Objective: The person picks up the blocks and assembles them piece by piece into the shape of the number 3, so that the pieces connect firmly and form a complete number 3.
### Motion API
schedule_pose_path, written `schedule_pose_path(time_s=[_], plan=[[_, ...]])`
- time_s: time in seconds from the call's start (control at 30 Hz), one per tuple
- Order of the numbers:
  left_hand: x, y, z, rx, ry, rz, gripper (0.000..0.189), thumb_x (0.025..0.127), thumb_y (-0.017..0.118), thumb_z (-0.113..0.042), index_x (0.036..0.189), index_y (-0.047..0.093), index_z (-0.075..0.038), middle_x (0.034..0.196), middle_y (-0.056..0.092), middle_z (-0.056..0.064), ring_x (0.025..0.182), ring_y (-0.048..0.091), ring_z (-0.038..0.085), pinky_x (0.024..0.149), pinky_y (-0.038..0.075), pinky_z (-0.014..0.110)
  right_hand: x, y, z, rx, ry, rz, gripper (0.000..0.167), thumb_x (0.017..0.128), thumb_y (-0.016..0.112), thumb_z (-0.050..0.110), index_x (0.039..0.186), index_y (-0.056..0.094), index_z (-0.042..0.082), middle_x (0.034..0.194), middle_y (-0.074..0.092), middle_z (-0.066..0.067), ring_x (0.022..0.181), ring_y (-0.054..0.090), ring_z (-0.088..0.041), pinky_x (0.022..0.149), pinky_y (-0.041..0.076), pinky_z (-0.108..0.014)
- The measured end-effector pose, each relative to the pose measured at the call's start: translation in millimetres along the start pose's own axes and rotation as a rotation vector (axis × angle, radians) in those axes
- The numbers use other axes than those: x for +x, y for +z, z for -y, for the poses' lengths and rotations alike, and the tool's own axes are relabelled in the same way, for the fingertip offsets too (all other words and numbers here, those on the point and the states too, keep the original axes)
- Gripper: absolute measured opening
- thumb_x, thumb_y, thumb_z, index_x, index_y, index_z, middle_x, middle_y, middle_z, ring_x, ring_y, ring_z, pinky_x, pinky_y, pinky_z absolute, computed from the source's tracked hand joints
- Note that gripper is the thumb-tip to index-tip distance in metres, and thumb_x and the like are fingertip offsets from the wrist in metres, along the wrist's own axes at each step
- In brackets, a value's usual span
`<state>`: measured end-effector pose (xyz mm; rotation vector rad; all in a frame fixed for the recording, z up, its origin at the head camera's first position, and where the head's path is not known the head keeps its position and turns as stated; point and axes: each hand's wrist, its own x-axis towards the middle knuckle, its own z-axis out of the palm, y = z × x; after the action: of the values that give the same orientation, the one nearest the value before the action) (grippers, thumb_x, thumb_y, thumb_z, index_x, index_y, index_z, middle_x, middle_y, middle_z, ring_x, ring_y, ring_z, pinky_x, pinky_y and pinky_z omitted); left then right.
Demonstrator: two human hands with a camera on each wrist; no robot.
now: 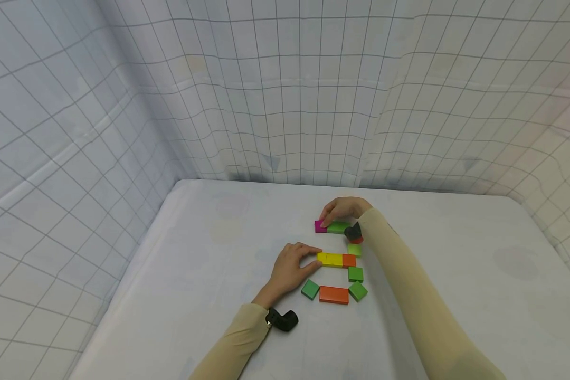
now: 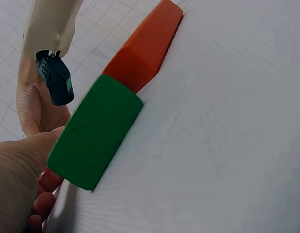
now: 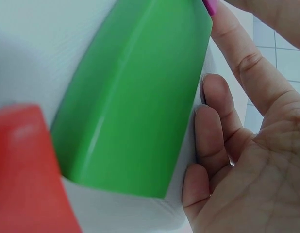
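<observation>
My left hand (image 1: 291, 268) pinches the left end of a yellow block (image 1: 331, 260) between thumb and fingers. An orange square block (image 1: 349, 260) touches that block's right end. Farther back, a magenta block (image 1: 319, 228) is held at the fingertips of my right hand (image 1: 344, 207). It sits against the left end of a long green block (image 1: 337, 228), which fills much of the right wrist view. My right wrist partly covers a red block (image 1: 357, 240). In the left wrist view, a dark green block (image 2: 96, 131) hides part of my left fingers.
Below the red block lies a light green block (image 1: 354, 250). Nearer me are a green block (image 1: 355, 274), a turned green block (image 1: 358, 291) and an orange-red long block (image 1: 334, 295). The white table (image 1: 209, 295) meets hanging grid-patterned cloth (image 1: 285, 116) behind and at the sides.
</observation>
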<state>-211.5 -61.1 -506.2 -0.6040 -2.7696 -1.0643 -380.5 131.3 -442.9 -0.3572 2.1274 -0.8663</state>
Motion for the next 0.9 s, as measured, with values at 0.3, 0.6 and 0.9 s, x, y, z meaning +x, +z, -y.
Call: schedule_pose_path(time_s=[0.3,0.6,0.9], plan=[[-0.1,-0.6,-0.7,-0.001,0.013,-0.005,0.031,0.089,0.067,-0.033,0.117,0.068,-0.02,0.107,0.062,-0.006,0.094,0.048,0.014,0.081,0.04,0.031,-1.1,0.1,-0.1,-0.033,-0.002,0.0,0.02,0.082,0.074,0.029,0.095,0.07,0.014,0.108,0.058,-0.001,0.109,0.041,-0.021,0.101,0.026,-0.045],[0.2,-2.7,-1.7,-0.009,0.024,-0.008,0.031,0.089,0.067,-0.033,0.117,0.068,-0.019,0.108,0.062,-0.005,0.096,0.049,0.015,0.083,0.04,0.032,-1.5,-0.9,-0.5,-0.052,-0.006,0.002,0.025,0.081,0.074,0.032,0.098,0.067,0.014,0.109,0.057,-0.001,0.114,0.04,-0.021,0.104,0.024,-0.046],[-0.2,-3.2,-1.6,-0.007,0.017,-0.004,0.031,0.09,0.067,-0.033,0.117,0.068,-0.02,0.108,0.062,-0.004,0.096,0.048,0.015,0.083,0.04,0.032,-4.8,0.0,1.9,-0.064,-0.016,0.007,0.024,0.082,0.074,0.028,0.099,0.067,0.014,0.111,0.055,-0.002,0.111,0.039,-0.021,0.103,0.024,-0.047]])
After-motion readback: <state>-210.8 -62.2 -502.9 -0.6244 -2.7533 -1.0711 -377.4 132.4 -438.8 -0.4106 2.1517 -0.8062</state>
